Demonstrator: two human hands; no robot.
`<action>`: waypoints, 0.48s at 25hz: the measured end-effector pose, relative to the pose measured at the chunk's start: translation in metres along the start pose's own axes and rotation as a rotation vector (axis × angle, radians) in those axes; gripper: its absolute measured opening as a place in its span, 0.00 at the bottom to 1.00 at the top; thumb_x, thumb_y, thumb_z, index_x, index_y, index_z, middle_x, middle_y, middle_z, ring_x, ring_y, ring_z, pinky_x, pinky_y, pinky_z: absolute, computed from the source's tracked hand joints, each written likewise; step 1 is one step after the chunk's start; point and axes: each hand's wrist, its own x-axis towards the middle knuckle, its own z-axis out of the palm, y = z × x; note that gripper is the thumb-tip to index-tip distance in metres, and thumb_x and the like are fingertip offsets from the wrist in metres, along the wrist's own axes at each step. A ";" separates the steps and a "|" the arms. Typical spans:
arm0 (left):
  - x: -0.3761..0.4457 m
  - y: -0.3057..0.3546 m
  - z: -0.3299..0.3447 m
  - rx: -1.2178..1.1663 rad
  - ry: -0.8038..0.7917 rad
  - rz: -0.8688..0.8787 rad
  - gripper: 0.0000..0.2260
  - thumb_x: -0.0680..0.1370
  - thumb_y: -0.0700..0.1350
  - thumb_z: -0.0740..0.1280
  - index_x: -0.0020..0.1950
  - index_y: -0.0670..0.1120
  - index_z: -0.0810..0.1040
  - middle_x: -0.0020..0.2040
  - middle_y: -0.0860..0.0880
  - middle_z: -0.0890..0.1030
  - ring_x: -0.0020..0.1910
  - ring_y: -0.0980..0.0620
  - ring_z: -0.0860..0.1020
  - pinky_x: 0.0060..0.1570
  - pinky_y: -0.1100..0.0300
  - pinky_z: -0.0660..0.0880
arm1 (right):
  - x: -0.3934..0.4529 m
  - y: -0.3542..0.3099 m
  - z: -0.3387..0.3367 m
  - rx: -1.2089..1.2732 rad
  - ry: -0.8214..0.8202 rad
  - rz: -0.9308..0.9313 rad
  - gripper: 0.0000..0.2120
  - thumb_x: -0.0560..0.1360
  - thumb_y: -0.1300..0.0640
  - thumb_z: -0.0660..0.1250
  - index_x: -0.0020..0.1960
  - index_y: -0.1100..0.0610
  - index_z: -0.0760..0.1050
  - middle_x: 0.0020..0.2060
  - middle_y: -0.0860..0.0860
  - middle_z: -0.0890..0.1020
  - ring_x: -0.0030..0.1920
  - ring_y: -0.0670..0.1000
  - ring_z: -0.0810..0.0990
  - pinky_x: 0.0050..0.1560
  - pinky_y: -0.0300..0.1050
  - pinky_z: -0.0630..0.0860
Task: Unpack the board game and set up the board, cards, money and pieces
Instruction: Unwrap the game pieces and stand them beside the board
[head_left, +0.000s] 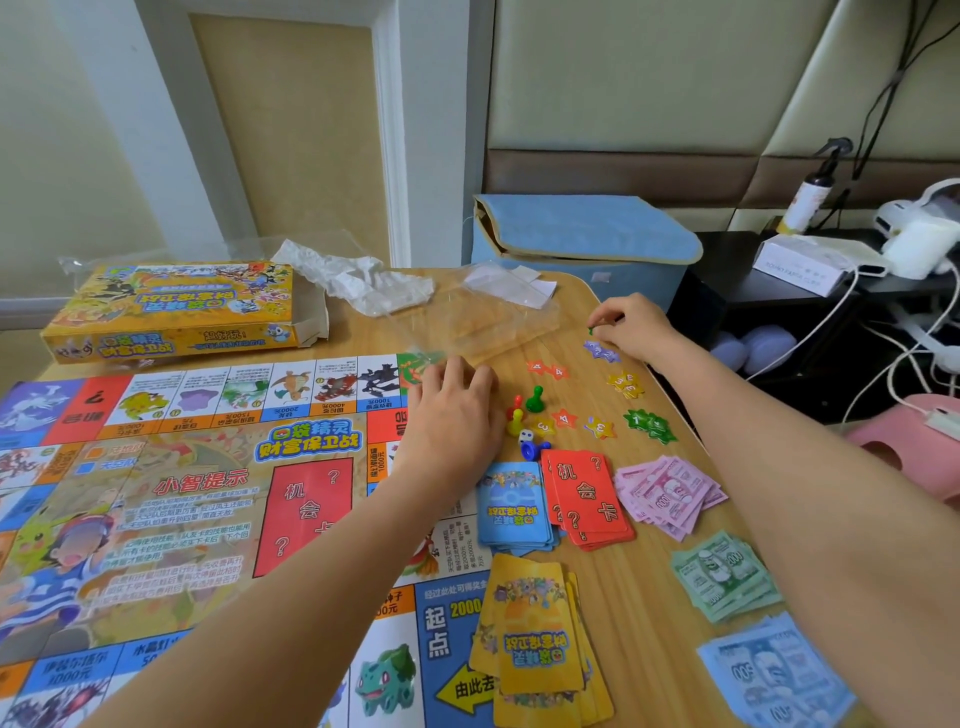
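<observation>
— On the counter (613, 582), what can you read?

— Red cards (587, 499) say 机会卡 with question marks. The board (208, 499) has the same red panel, a title 财富保卫战, a heading 小智提示, and a blue corner marked 起点 2000. Star tokens carry numbers: red ones (548, 370) a 4, yellow ones (625, 384) a 3, green ones (649, 425) a 1.

— And the money?

— Thin paper notes, fanned loosely: pink (670, 493), green (724, 574) marked 2000, blue (774, 675) marked 500. Blue cards (511, 506) and yellow cards (540, 644) lie in stacks, overlapping the board's edge.

— Your hands?

— My left hand (452, 410) lies flat, fingers out, on the board's corner, gripping nothing. My right hand (631, 325) pinches a small green bit at its fingertips, just above the purple tokens (600, 351).

— Pieces?

— Plastic pawns, green (535, 399), red, yellow, and a blue one tipped over beside a white die (525, 435).

— The box (171, 312)?

— Yellow cardboard, end flap open, at the far left, with crumpled clear wrap (363, 280) beside it.
</observation>
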 end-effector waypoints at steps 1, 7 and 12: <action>0.000 0.000 0.000 -0.001 0.001 -0.001 0.15 0.81 0.53 0.52 0.62 0.47 0.69 0.60 0.47 0.68 0.60 0.46 0.65 0.58 0.55 0.61 | -0.002 -0.002 0.001 -0.006 -0.008 -0.019 0.08 0.75 0.64 0.65 0.49 0.55 0.80 0.55 0.56 0.78 0.55 0.53 0.74 0.50 0.42 0.68; 0.000 0.001 0.000 -0.006 0.001 -0.004 0.15 0.81 0.53 0.52 0.62 0.48 0.69 0.59 0.47 0.68 0.59 0.46 0.65 0.57 0.55 0.61 | -0.010 -0.023 -0.002 -0.160 -0.102 -0.166 0.17 0.78 0.67 0.55 0.59 0.58 0.79 0.60 0.55 0.78 0.55 0.53 0.75 0.53 0.41 0.70; -0.001 0.001 -0.001 -0.009 0.011 -0.004 0.14 0.81 0.52 0.53 0.62 0.47 0.69 0.59 0.47 0.68 0.58 0.46 0.66 0.57 0.55 0.60 | -0.016 -0.040 -0.001 -0.175 -0.163 -0.218 0.11 0.75 0.63 0.67 0.56 0.60 0.80 0.55 0.54 0.80 0.57 0.51 0.76 0.51 0.39 0.68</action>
